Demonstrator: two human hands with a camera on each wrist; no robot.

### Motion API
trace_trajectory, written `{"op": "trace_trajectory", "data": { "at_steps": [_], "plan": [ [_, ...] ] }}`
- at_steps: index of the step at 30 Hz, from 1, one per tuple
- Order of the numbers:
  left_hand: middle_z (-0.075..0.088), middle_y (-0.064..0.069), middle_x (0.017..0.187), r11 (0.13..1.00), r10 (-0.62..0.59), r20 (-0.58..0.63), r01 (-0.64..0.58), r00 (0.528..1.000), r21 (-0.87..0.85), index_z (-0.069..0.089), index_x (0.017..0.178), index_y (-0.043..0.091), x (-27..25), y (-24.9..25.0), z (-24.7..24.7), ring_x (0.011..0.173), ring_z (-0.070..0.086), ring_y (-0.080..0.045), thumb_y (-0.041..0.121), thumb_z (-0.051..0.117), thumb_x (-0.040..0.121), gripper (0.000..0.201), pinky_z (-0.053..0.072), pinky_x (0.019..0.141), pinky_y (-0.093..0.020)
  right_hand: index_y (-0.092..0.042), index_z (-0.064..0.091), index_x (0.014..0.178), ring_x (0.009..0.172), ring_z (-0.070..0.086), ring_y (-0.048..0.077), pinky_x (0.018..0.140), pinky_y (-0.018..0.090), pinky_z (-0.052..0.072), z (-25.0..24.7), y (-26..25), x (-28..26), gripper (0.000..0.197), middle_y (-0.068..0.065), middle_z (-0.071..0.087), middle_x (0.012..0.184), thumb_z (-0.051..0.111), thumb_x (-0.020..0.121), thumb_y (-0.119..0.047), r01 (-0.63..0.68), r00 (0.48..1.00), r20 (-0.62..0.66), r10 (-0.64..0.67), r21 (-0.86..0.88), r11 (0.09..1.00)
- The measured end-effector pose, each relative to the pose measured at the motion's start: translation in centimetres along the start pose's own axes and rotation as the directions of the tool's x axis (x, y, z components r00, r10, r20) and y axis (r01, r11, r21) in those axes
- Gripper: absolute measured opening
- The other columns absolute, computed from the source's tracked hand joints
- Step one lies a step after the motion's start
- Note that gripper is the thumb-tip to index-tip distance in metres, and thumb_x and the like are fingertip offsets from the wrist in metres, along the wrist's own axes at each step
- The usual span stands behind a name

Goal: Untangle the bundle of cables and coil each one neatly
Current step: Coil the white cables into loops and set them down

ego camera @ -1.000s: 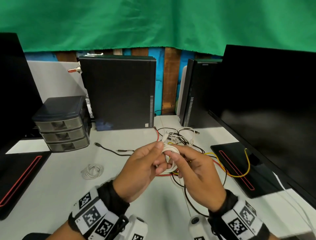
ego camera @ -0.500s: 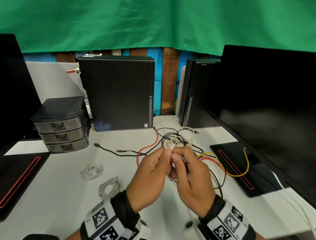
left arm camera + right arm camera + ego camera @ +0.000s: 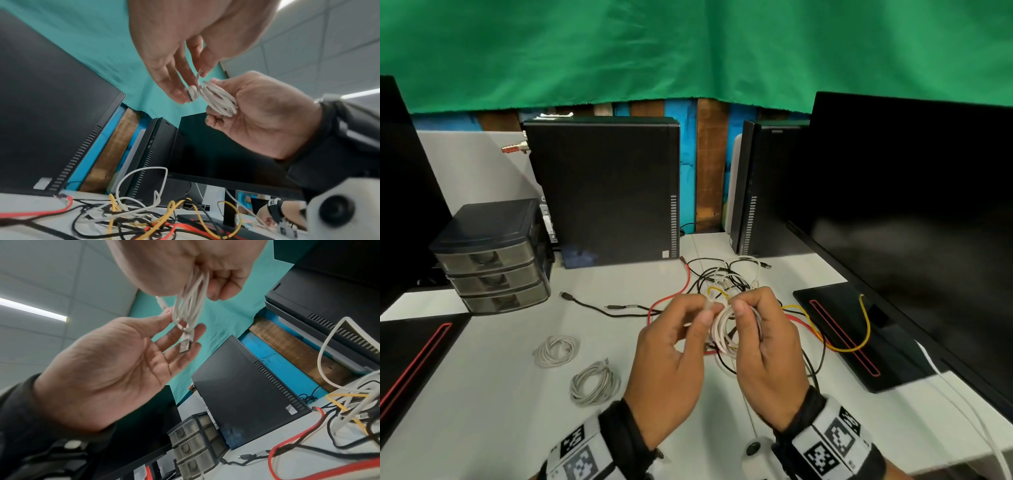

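Right hand (image 3: 767,346): grips the small white coiled cable (image 3: 724,330) above the white desk (image 3: 482,394)
Left hand (image 3: 671,346): fingers loose beside the coil; pinch unclear
Behind: tangled red, yellow, black and white cables (image 3: 726,277)
Left: two finished white coils (image 3: 556,350); grey drawer unit (image 3: 489,257)

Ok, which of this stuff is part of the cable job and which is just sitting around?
Job:
white coil, held by right hand, left hand at its end
tangled bundle
two finished coils

Lying about:
drawer unit
computer towers
monitor
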State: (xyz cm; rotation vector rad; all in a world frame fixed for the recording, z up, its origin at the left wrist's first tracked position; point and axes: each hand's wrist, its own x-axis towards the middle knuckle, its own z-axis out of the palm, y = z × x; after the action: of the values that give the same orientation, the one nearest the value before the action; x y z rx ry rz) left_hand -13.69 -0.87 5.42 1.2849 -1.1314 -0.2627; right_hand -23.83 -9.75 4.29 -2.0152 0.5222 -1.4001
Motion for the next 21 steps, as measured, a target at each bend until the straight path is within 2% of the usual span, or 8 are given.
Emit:
{"op": "trace_trajectory", "data": {
  "at_steps": [3, 5, 7, 9, 11, 14, 18, 21],
  "plan": [
    [0.076, -0.003, 0.094, 0.964, -0.182, -0.049, 0.168, 0.982, -0.208, 0.061, 0.099, 0.007, 0.7, 0.2, -0.3, 0.093, 0.073, -0.018, 0.017, 0.045, 0.104, 0.019, 0.057, 0.086, -0.027, -0.013, 0.054, 0.090, 0.059, 0.049, 0.014, 0.053, 0.033, 0.042, -0.4, 0.3, 0.5, 0.025, -0.006, 0.054, 0.071, 0.040, 0.101, -0.030, 0.006, 1.000, -0.025, -0.006, 0.017, 1.000],
    [0.077, -0.009, 0.088, 0.899, -0.321, -0.040, 0.291, 0.946, -0.328, 0.059, 0.097, 0.003, 1.1, 0.5, -0.4, 0.084, 0.074, -0.017, 0.015, 0.045, 0.103, 0.020, 0.059, 0.081, -0.027, -0.015, 0.054, 0.091, 0.058, 0.049, 0.015, 0.053, 0.036, 0.042, -0.7, 0.3, 0.8, 0.023, -0.004, 0.053, 0.070, 0.040, 0.101, -0.030, 0.012, 0.998, -0.054, -0.011, 0.033, 0.999],
    [0.074, -0.010, 0.079, 0.861, -0.377, -0.015, 0.345, 0.926, -0.374, 0.062, 0.097, 0.004, 1.2, 0.7, -0.5, 0.075, 0.073, -0.018, 0.015, 0.049, 0.102, 0.018, 0.059, 0.072, -0.026, -0.016, 0.054, 0.091, 0.055, 0.047, 0.016, 0.050, 0.038, 0.041, -0.7, 0.2, 0.9, 0.022, -0.002, 0.051, 0.066, 0.040, 0.101, -0.030, 0.023, 0.998, -0.054, -0.020, 0.053, 0.998],
    [0.069, -0.008, 0.069, 0.877, -0.351, -0.003, 0.327, 0.937, -0.351, 0.067, 0.097, 0.005, 1.2, 0.7, -0.4, 0.067, 0.070, -0.018, 0.013, 0.052, 0.101, 0.017, 0.058, 0.066, -0.024, -0.016, 0.054, 0.091, 0.054, 0.046, 0.016, 0.048, 0.037, 0.040, -0.7, 0.0, 0.8, 0.021, -0.007, 0.048, 0.064, 0.041, 0.102, -0.028, 0.044, 0.999, -0.027, -0.042, 0.051, 0.998],
    [0.067, -0.005, 0.066, 0.916, -0.298, 0.019, 0.292, 0.954, -0.275, 0.070, 0.096, 0.007, 1.2, 0.9, -0.6, 0.063, 0.069, -0.015, 0.011, 0.053, 0.100, 0.018, 0.056, 0.063, -0.021, -0.015, 0.055, 0.091, 0.055, 0.047, 0.011, 0.049, 0.029, 0.040, -0.6, 0.2, 0.8, 0.020, -0.016, 0.047, 0.066, 0.041, 0.102, -0.025, 0.077, 0.997, 0.005, -0.077, 0.030, 0.997],
    [0.072, -0.009, 0.076, 0.933, -0.279, 0.069, 0.288, 0.958, -0.215, 0.076, 0.098, 0.011, 1.5, 1.1, -1.1, 0.068, 0.071, -0.017, 0.012, 0.056, 0.098, 0.019, 0.057, 0.064, -0.022, -0.019, 0.055, 0.095, 0.059, 0.049, 0.005, 0.055, 0.020, 0.040, -0.8, -0.1, 0.7, 0.015, -0.022, 0.049, 0.073, 0.042, 0.101, -0.022, 0.133, 0.990, 0.040, -0.133, 0.015, 0.991],
    [0.077, -0.012, 0.095, 0.930, -0.284, 0.304, 0.339, 0.909, -0.144, 0.078, 0.106, 0.014, 1.8, 1.2, -1.9, 0.089, 0.072, -0.028, 0.014, 0.057, 0.098, 0.022, 0.058, 0.081, -0.036, -0.018, 0.057, 0.099, 0.067, 0.059, 0.011, 0.060, 0.027, 0.048, -0.8, -1.8, 0.1, 0.015, -0.009, 0.062, 0.081, 0.043, 0.103, -0.022, 0.217, 0.963, 0.141, -0.230, 0.099, 0.971],
    [0.076, -0.013, 0.096, 0.921, -0.285, 0.382, 0.362, 0.879, -0.144, 0.076, 0.105, 0.003, 1.9, 1.2, -2.2, 0.091, 0.072, -0.022, 0.009, 0.055, 0.099, 0.022, 0.055, 0.082, -0.026, -0.018, 0.057, 0.098, 0.066, 0.058, 0.011, 0.059, 0.029, 0.047, -0.7, -1.6, 0.2, 0.015, -0.007, 0.060, 0.080, 0.044, 0.103, -0.024, 0.225, 0.970, 0.080, -0.228, 0.045, 0.973]
  ]
}}
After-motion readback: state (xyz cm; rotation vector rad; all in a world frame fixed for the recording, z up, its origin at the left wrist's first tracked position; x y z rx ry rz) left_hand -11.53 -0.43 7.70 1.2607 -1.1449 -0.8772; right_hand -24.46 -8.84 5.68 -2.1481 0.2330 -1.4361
